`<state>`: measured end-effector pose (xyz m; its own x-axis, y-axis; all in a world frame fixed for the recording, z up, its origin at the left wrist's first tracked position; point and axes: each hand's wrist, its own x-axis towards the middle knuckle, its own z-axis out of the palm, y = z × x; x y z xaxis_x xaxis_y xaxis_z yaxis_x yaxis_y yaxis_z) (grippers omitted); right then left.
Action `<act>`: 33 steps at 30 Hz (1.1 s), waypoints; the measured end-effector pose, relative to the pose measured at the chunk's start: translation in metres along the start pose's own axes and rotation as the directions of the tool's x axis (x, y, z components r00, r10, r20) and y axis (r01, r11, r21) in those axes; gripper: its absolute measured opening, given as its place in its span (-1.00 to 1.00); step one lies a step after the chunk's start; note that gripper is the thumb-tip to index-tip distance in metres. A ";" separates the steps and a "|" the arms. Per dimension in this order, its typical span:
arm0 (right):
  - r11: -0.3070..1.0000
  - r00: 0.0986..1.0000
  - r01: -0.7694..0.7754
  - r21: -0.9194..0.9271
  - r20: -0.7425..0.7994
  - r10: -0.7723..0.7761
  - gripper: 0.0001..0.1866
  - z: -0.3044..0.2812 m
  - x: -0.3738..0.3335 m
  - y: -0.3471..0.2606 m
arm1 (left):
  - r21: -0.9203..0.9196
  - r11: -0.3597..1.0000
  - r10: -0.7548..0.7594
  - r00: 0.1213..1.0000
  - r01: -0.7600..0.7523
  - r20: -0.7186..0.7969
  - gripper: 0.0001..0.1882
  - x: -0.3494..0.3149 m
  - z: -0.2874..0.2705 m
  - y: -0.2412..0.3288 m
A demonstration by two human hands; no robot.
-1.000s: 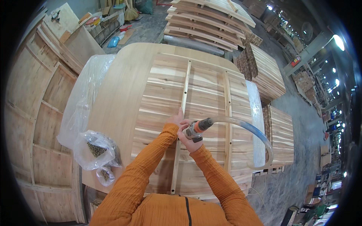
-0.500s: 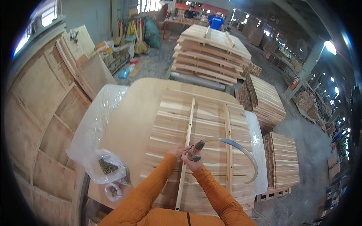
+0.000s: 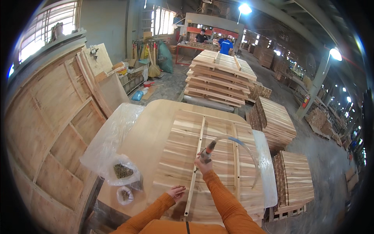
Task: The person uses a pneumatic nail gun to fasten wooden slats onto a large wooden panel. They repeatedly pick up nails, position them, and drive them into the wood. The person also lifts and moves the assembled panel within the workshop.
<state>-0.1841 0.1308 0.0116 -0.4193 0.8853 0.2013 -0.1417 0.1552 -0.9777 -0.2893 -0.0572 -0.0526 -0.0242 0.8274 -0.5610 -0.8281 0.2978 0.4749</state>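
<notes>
Right hand (image 3: 203,163) grips an orange-tipped pneumatic nailer (image 3: 207,150) on a thin batten (image 3: 196,163); left hand (image 3: 176,192), fingers curled, touches the slatted panel (image 3: 218,156) beside plastic nail bags (image 3: 120,173).

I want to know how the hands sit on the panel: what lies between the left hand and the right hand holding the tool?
In the head view, the thin wooden batten runs between the left hand and right hand.

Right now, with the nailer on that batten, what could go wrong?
1. The left hand rests on the wood panel just beside the thin batten that the right hand works with the air tool; a slip could hit its fingers.
2. The air hose arcs across the panel and could snag.
3. The plastic bags of fasteners sit near the table edge and could slide off.
</notes>
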 end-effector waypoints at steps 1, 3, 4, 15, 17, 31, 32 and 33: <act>0.999 1.000 -0.021 -0.037 0.002 0.021 -0.73 -0.005 0.004 0.000 | 0.037 0.999 0.012 0.999 -0.014 0.037 -0.87 -0.005 0.001 -0.003; 0.999 0.999 -0.029 -0.044 0.016 0.030 -0.71 -0.003 0.009 -0.007 | 0.098 0.995 0.008 0.993 -0.019 0.114 -0.83 -0.016 -0.004 0.003; 0.999 1.000 0.002 -0.054 0.001 -0.002 -0.70 -0.004 0.004 -0.010 | 0.090 0.996 -0.006 0.995 -0.003 0.101 -0.82 -0.024 -0.006 0.002; 0.854 0.862 0.331 0.401 0.239 -0.446 -0.54 0.036 -0.118 -0.120 | -0.205 0.940 0.269 0.962 -0.271 -0.040 -0.92 -0.043 -0.009 0.018; 0.810 0.833 0.402 0.428 0.196 -0.517 -0.57 0.035 -0.132 -0.134 | -0.258 0.918 0.305 0.952 -0.300 -0.021 -0.92 -0.054 0.017 0.023; 0.803 0.891 0.377 0.461 0.057 -0.451 -0.57 0.043 -0.155 -0.146 | -0.179 0.916 0.347 0.933 -0.359 -0.098 -0.84 -0.095 0.045 0.021; 0.780 0.877 0.417 0.467 0.019 -0.480 -0.56 0.045 -0.155 -0.150 | -0.186 0.907 0.368 0.926 -0.378 -0.085 -0.83 -0.095 0.045 0.023; 0.769 0.870 0.421 0.482 0.027 -0.493 -0.56 0.045 -0.155 -0.146 | -0.192 0.898 0.389 0.919 -0.395 -0.072 -0.83 -0.096 0.044 0.023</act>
<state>-0.1392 -0.0485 0.1260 -0.3187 0.6819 0.6583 -0.7176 0.2802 -0.6376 -0.2815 -0.1088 0.0425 -0.3844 0.8416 -0.3794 -0.8420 -0.1511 0.5178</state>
